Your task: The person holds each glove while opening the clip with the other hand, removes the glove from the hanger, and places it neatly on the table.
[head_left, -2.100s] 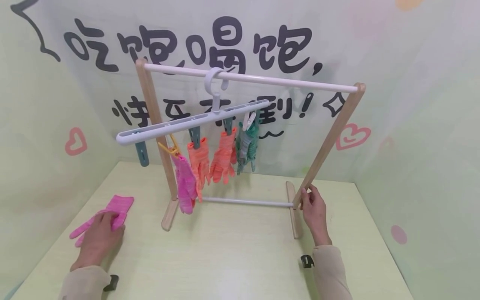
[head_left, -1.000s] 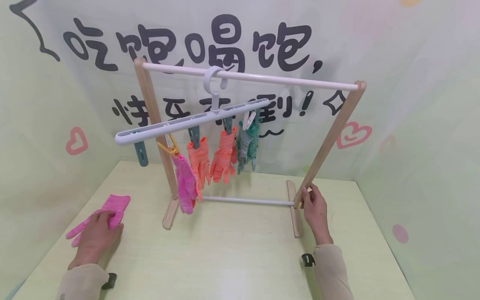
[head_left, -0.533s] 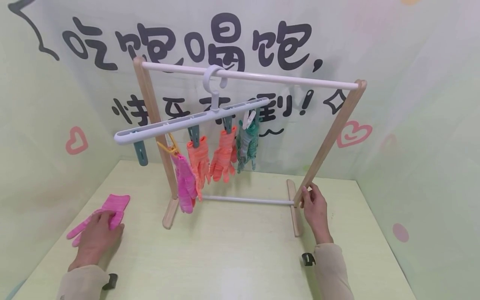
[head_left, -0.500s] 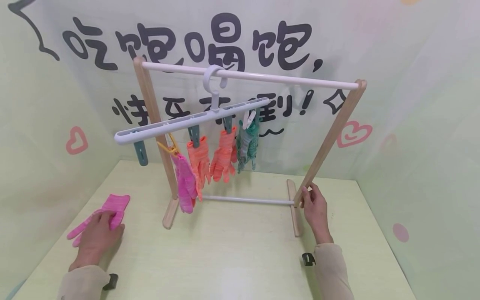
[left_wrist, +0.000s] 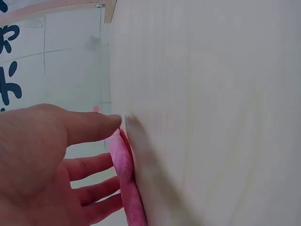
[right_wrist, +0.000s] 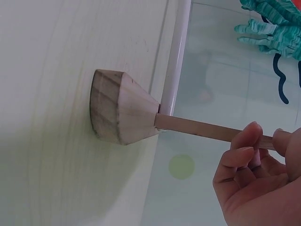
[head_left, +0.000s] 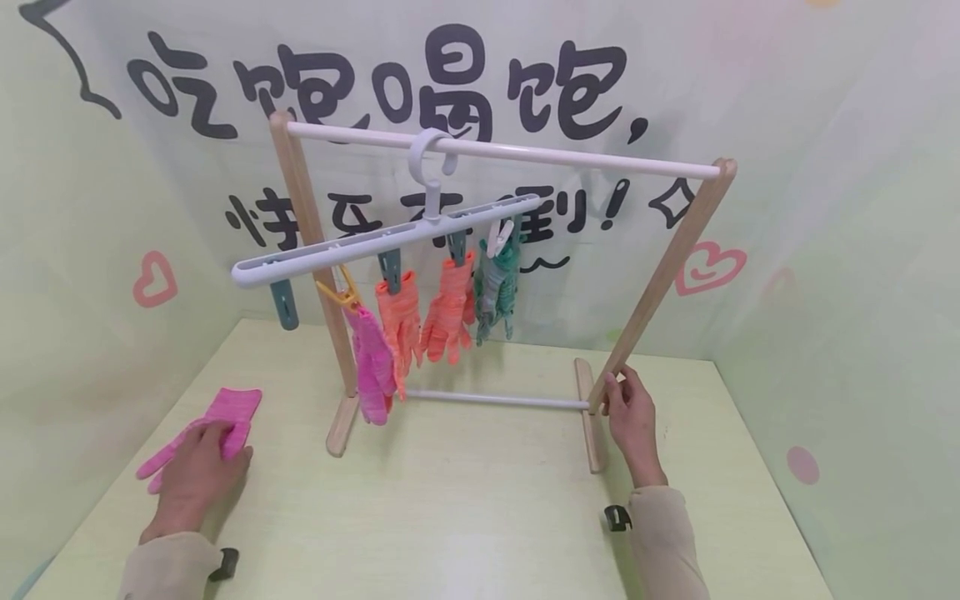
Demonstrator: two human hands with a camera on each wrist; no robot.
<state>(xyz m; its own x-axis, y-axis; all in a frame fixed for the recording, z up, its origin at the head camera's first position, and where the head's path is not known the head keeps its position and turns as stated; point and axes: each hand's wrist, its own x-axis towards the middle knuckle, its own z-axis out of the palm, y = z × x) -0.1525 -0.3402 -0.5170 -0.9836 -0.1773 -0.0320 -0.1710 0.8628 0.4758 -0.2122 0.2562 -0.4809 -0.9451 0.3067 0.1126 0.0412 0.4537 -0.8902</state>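
My left hand (head_left: 198, 479) rests on a pink glove (head_left: 234, 406) lying flat at the table's left. In the left wrist view its fingers reach out with the tips on the pink fabric. With curled fingers and thumb, my right hand (head_left: 632, 421) pinches the right wooden post (head_left: 663, 275) of a small drying rack, low down above its foot (right_wrist: 108, 108). From the rack's white top bar (head_left: 540, 153) hangs a grey hanger (head_left: 337, 250). Clipped along it are another pink glove (head_left: 372, 371), two orange gloves (head_left: 400, 325) and a green glove bundle (head_left: 497, 287).
A yellow clothespin (head_left: 347, 297) grips the hung pink glove, and a white one (head_left: 499, 239) the green bundle. A bare teal clip (head_left: 284, 305) dangles at the hanger's left end. The pale table (head_left: 450, 508) meets printed walls at the back and sides.
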